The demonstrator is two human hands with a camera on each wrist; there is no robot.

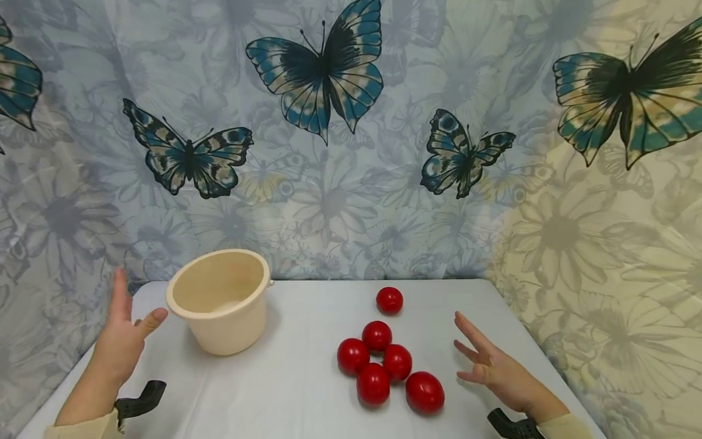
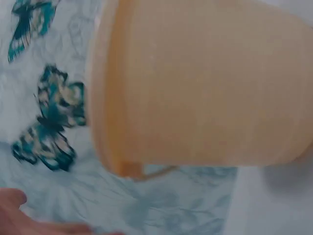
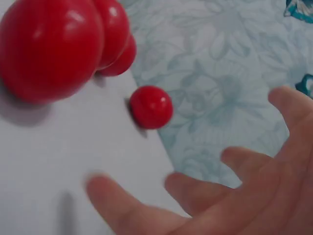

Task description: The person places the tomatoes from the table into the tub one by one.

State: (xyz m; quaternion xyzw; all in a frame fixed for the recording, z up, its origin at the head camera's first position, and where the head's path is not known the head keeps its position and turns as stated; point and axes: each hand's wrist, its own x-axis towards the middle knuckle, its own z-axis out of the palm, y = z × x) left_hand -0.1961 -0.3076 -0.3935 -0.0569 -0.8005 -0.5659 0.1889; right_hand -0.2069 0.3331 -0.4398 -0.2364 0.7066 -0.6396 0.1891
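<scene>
A cream plastic bucket [image 1: 230, 329] stands upright at the left of the table, its open mouth tilted into sight in the head view; its side [image 2: 205, 88] fills most of the left wrist view. Just left of the bucket is my left hand [image 1: 117, 350], fingers straight, thumb near the rim but apparently apart from it. Several shiny red balls sit right of centre, most in a loose cluster around one ball [image 1: 373, 385], with a single ball [image 1: 389, 301] farther back. My right hand [image 1: 496, 372] hovers right of them, fingers spread, holding nothing.
A white-covered table [image 1: 307, 378] carries everything. Behind it and along both sides hangs a butterfly-and-flower patterned cloth [image 1: 340, 207]. A black strap mount [image 1: 141, 399] sits on the left wrist, another mount [image 1: 512, 425] on the right.
</scene>
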